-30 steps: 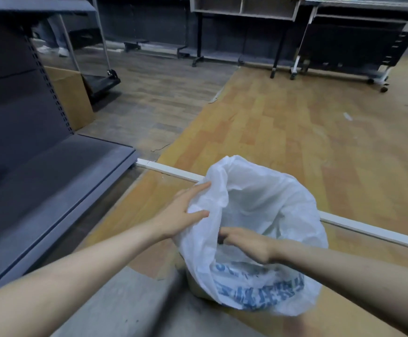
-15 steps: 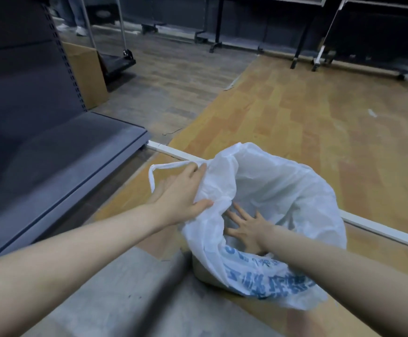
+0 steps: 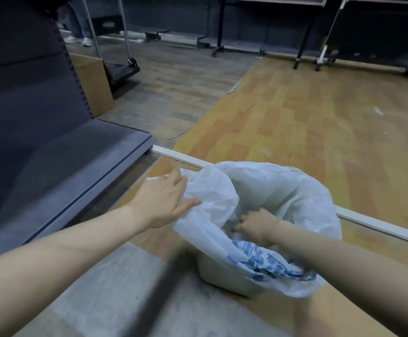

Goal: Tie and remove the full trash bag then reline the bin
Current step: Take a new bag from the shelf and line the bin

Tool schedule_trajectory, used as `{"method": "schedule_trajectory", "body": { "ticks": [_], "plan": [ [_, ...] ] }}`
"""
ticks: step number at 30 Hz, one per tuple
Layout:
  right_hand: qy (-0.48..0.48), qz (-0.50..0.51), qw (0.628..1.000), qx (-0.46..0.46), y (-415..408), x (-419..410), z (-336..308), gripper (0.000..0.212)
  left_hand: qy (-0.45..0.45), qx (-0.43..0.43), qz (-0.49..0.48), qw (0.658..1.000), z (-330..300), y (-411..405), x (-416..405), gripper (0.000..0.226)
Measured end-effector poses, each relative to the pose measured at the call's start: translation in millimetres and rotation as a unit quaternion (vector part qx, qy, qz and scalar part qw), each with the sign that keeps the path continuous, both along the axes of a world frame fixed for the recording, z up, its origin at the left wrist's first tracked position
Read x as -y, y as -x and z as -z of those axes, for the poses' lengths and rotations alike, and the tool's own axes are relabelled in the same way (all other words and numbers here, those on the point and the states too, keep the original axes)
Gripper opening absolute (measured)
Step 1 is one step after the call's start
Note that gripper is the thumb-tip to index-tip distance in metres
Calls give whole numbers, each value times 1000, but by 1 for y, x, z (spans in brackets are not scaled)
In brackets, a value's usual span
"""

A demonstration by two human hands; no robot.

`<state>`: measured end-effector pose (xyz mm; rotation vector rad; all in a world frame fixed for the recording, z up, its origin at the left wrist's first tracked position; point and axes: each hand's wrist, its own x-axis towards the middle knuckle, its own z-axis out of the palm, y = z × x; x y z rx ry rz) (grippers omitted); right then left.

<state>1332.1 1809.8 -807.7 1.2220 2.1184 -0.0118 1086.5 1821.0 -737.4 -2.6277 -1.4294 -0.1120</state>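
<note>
Looking at the white bag [image 3: 266,198], we see it now draped wide over the small bin [image 3: 225,276] on the floor, where a moment ago it stood bunched above it. Our left hand [image 3: 161,200] has moved out and pinches the rim film at the bin's left side. Our right hand [image 3: 256,223], flat half a second ago, is now curled on film inside, so we judge the relining nearly seated.
</note>
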Motion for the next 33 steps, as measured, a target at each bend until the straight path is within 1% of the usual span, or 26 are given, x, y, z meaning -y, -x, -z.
{"method": "schedule_trajectory", "body": {
  "ticks": [1,2,3,4,5,6,7,9,10,11,13,14,16,18,19,20,22,24,25,28,30,31,33],
  "plan": [
    [-69,-36,995,-60,-2,-2,-8,36,20,56,-22,998,-2,-5,-1,93],
    [-157,-71,977,-123,-6,-4,-17,21,58,138,-52,987,-3,-11,-3,77],
    [-230,-80,952,-188,-13,-4,-26,9,93,232,-79,965,-4,-18,-7,57],
    [-285,-70,921,-257,-20,-3,-34,6,106,307,-102,940,-4,-24,-13,41],
    [-329,-53,886,-322,-28,-3,-40,9,96,348,-119,925,-4,-30,-19,30],
    [-368,-29,854,-365,-34,-3,-46,16,86,367,-129,917,-4,-34,-26,24],
    [-408,-5,827,-385,-40,-5,-51,22,86,378,-134,912,-5,-38,-33,20],
    [-470,67,784,-400,-44,-12,-64,28,127,395,-133,900,-5,-44,-44,19],
    [-470,116,777,-402,-45,-17,-69,30,162,403,-126,892,-3,-46,-47,23],
    [-447,167,785,-396,-45,-23,-72,31,199,413,-115,881,-1,-49,-48,30],
    [-358,266,813,-373,-46,-35,-71,32,250,422,-84,867,9,-54,-47,43],
    [-302,312,821,-370,-46,-41,-70,32,259,422,-72,866,15,-56,-46,47],
    [-200,364,827,-379,-45,-49,-66,28,257,402,-49,878,24,-58,-44,50],
    [-152,376,831,-380,-43,-54,-63,18,249,356,-18,901,27,-58,-44,53],
    [-136,384,829,-383,-42,-55,-64,11,252,325,-8,911,27,-58,-45,58],
    [-123,389,824,-393,-42,-57,-64,6,262,291,-6,920,29,-57,-46,66],
    [-95,394,802,-438,-41,-59,-68,12,283,232,-8,931,31,-57,-47,80],
    [-75,401,782,-471,-41,-62,-67,8,287,195,-9,938,32,-58,-48,91],
    [-74,403,781,-471,-40,-62,-66,13,291,187,-9,938,32,-59,-49,95],
    [-107,394,778,-478,-37,-62,-61,28,314,208,-7,926,33,-60,-56,99],
    [-124,404,753,-504,-36,-66,-58,45,324,218,7,921,36,-59,-58,93],
    [-121,419,739,-513,-36,-68,-59,46,323,230,17,918,36,-60,-59,88],
    [-111,429,733,-516,-37,-73,-58,34,325,273,12,905,35,-62,-60,80]
  ]
}}
